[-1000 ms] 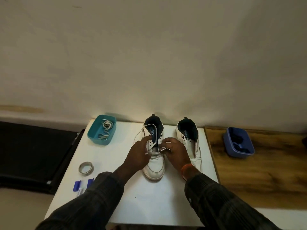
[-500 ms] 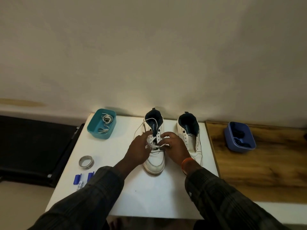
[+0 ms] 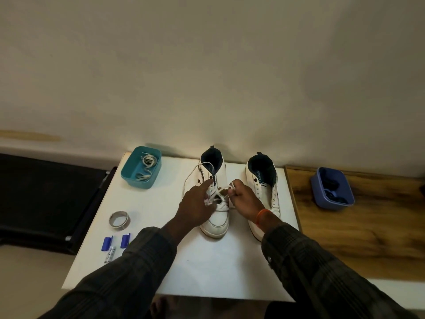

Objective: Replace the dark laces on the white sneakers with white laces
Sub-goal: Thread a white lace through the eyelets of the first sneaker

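a: where's the white lace?
b: crossed over the left sneaker, between both sets of fingers. the right hand pinches one end in curled fingers; the left hand holds the other strand.
a: and the second sneaker?
b: just right of the right fingers, unlaced.
a: further out?
b: a teal tub with laces beyond the left fingers, a blue tub well right, all but that on the white table.

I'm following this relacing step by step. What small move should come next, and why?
Probably feed the white lace end pinched by the right hand through the next empty eyelet of the left sneaker: only its lower eyelets look laced, and the left hand steadies it.
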